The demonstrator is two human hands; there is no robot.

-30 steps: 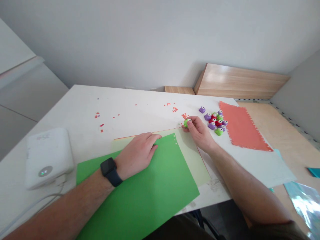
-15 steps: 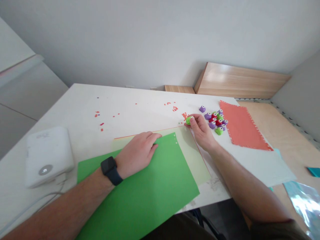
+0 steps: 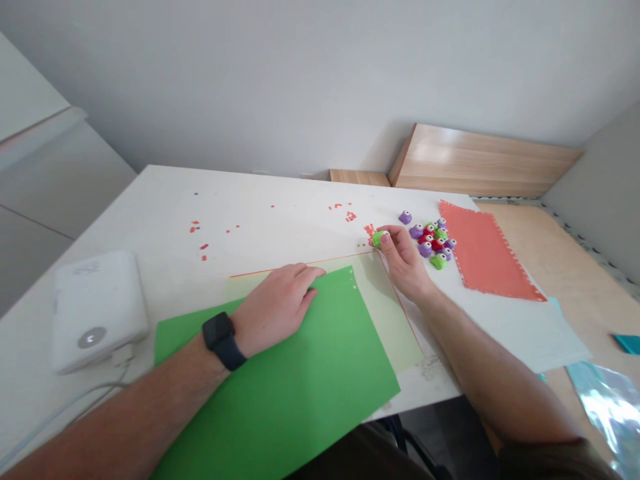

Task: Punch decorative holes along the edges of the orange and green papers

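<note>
Two hands, head view: both at white table [image 3: 250,213].
Right hand [image 3: 405,263]: pinches green punch [image 3: 379,238] between thumb and fingertips, by far corner of pale sheet [image 3: 385,313], just beside red scraps [image 3: 370,230]; cannot tell if lifted or resting.
Left hand [image 3: 277,303]: lies flat and open on green sheet [image 3: 300,380], grasps nothing.
Done: few small holes near far right corner of green sheet; orange sheet [image 3: 480,253] punched along its edges.
Left: seemingly most of green sheet's edge, not yet punched.
Containers: none seen; other punches [image 3: 434,243] lie loose in a heap between right hand and orange sheet.
</note>
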